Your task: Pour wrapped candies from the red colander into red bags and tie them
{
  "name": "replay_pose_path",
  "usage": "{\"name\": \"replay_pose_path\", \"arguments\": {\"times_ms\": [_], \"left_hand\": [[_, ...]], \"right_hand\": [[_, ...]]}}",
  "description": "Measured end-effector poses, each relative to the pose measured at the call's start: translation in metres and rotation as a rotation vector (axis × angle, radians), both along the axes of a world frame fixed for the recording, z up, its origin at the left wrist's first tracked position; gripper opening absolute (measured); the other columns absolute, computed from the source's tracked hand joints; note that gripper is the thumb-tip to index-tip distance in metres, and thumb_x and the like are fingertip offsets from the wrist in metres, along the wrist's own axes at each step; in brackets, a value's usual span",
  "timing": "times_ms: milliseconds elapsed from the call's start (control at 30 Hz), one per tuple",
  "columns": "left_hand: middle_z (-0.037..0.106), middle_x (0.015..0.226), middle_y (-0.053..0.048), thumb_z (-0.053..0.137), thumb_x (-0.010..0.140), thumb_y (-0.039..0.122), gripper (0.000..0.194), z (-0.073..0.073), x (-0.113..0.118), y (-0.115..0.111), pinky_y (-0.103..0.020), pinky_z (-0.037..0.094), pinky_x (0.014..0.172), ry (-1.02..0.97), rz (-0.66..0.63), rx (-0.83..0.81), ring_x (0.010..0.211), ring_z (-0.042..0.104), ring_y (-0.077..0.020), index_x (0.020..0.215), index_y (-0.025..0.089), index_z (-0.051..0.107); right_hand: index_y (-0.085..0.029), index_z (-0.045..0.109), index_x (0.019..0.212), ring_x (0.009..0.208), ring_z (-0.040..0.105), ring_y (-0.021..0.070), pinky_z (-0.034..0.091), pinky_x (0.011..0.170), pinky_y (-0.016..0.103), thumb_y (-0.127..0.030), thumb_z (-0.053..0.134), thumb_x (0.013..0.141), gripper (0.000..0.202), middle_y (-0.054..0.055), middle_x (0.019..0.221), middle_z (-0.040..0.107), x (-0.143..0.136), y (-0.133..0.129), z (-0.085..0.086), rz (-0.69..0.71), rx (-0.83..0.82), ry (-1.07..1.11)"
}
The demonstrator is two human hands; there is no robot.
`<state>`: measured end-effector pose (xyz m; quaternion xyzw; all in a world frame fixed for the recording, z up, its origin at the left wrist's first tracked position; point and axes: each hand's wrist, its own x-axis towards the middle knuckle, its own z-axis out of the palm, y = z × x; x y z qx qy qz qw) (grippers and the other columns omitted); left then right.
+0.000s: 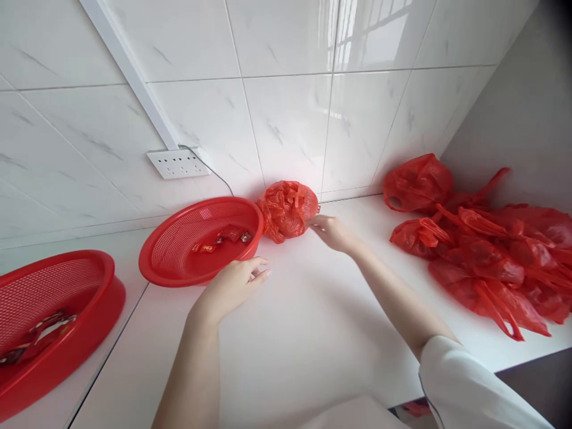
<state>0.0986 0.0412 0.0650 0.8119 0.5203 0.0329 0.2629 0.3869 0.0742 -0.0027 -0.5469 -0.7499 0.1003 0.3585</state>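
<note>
A crumpled red plastic bag (286, 214) sits against the wall at the back middle of the counter. The fingers of my right hand (333, 232) are drawn together at its right edge, seemingly pinching the plastic; the fingertips are partly hidden. My left hand (236, 283) hovers just in front of a red perforated basket (170, 238), fingers loosely apart with nothing in them. A few small red packets (207, 248) and dark wrapped pieces lie inside that basket.
Another red basket (107, 298) holding wrapped pieces stands at the left. Several filled red plastic bags (487, 256) are heaped on the right of the white counter (286, 345). A white socket panel (179, 164) with a thin cable is on the tiled wall.
</note>
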Motion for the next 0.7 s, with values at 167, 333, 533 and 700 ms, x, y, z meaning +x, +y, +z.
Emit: {"name": "replay_pose_path", "arguments": {"times_ms": [167,333,533,700], "left_hand": [[0.073,0.108,-0.004,0.045,0.089,0.056,0.047,-0.005,-0.002,0.000,-0.032,0.051,0.077,-0.016,-0.005,-0.002,0.095,0.069,-0.0248,0.123,0.029,0.064],[0.071,0.113,-0.004,0.043,0.091,0.056,0.047,-0.010,-0.003,0.002,-0.034,0.052,0.082,-0.033,-0.020,-0.006,0.103,0.067,-0.0255,0.126,0.030,0.062],[0.048,0.147,-0.003,0.044,0.093,0.051,0.053,-0.023,0.009,0.004,-0.040,0.046,0.100,-0.109,-0.087,0.045,0.125,0.055,-0.0277,0.144,0.038,0.045],[0.033,0.157,0.000,0.044,0.094,0.050,0.051,-0.037,0.028,0.004,-0.043,0.042,0.106,-0.228,-0.128,0.081,0.135,0.044,-0.0294,0.145,0.041,0.042]], "right_hand": [[-0.020,0.073,0.113,0.146,0.030,0.0309,0.032,0.116,0.047,-0.017,0.056,0.086,0.032,0.009,0.154,0.040,-0.070,0.055,-0.022,-0.029,0.008,0.210],[-0.019,0.071,0.114,0.130,0.052,0.0298,0.042,0.109,0.049,-0.013,0.050,0.087,0.035,0.012,0.134,0.061,-0.080,0.067,-0.023,-0.121,-0.001,0.336],[-0.021,0.069,0.096,0.102,0.066,0.0202,0.052,0.095,0.036,-0.030,0.063,0.084,0.016,0.005,0.105,0.072,-0.065,0.038,0.000,-0.072,0.087,0.642],[-0.021,0.064,0.095,0.095,0.065,0.0166,0.053,0.088,0.033,-0.034,0.066,0.084,0.017,0.004,0.100,0.068,-0.062,0.016,0.021,0.220,0.014,0.845]]}}
